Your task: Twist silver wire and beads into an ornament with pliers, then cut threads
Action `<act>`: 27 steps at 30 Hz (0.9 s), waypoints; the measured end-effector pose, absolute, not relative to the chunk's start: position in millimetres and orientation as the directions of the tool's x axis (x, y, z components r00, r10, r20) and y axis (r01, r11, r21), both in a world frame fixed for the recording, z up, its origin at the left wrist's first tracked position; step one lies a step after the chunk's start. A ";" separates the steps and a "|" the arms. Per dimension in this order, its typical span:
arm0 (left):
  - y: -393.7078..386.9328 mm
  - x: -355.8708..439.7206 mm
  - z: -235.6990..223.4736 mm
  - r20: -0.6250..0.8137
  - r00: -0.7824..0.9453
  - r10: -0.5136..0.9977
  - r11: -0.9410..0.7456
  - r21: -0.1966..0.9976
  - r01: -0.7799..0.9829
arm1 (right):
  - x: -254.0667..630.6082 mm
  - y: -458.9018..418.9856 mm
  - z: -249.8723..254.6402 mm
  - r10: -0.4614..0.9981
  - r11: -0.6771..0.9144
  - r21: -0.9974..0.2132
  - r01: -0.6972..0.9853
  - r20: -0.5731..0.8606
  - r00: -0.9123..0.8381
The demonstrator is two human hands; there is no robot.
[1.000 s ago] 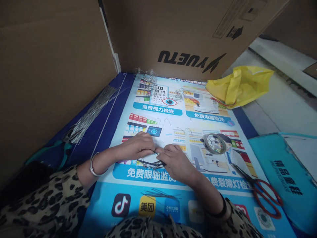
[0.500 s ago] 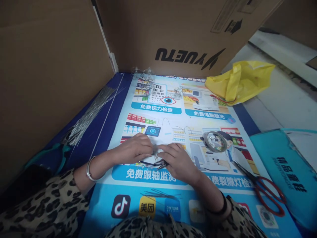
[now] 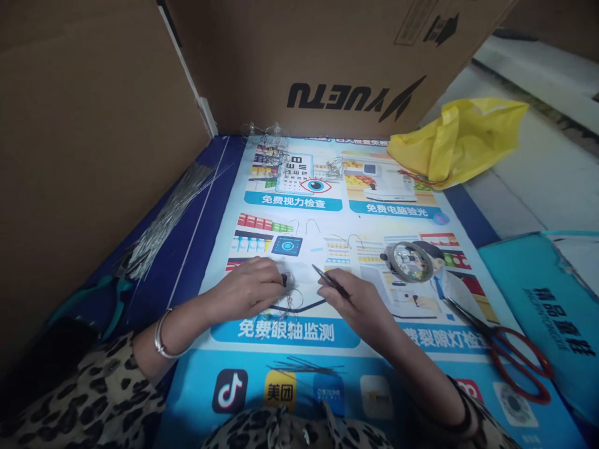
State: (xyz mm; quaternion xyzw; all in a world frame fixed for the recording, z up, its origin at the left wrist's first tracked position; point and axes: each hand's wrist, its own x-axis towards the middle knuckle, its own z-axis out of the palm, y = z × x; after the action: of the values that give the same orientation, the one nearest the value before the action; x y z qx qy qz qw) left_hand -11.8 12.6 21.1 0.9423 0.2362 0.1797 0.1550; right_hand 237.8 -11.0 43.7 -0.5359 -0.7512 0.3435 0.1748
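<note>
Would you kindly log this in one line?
left hand: holding looped silvery wire; right hand: holding slim dark pointed tool; red-handled scissors: at right

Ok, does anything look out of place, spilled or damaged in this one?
One oddity: the lettering on the cardboard behind the work is upside down. I see no clear spill. The wire piece at the left hand is too fine to judge; the pointed tool in the right hand looks unremarkable.

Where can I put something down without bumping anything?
Try the bare poster between the round grey-rimmed thing and the yellow bag, or the bare blue strip between the wire bundle and the poster. It's crowded around the left hand with looped wire, the right hand with its pointed tool, and the far-left wire pile.
</note>
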 end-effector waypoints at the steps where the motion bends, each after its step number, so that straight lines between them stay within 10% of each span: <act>1: 10.9 -11.1 21.1 0.269 0.813 0.516 -0.836 0.363 0.411 | 236.7 -11.8 47.4 0.910 0.111 -0.791 0.602 -0.163 -0.382; 16: 5.9 -8.4 21.5 0.278 0.750 0.601 -0.784 0.389 0.484 | 180.2 -34.4 25.0 0.935 0.342 -0.408 0.847 0.063 -0.348; 27: 6.5 -10.5 20.0 0.318 0.702 0.638 -0.751 0.461 0.474 | 195.9 -23.1 7.4 0.936 0.349 -0.577 0.738 0.174 -0.307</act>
State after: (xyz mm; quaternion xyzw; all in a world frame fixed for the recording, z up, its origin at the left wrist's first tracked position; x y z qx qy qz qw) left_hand -10.5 6.5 20.0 0.9057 0.3068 0.2346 0.1749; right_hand 195.9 -23.1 7.4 -0.5343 -0.7833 0.1994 0.2474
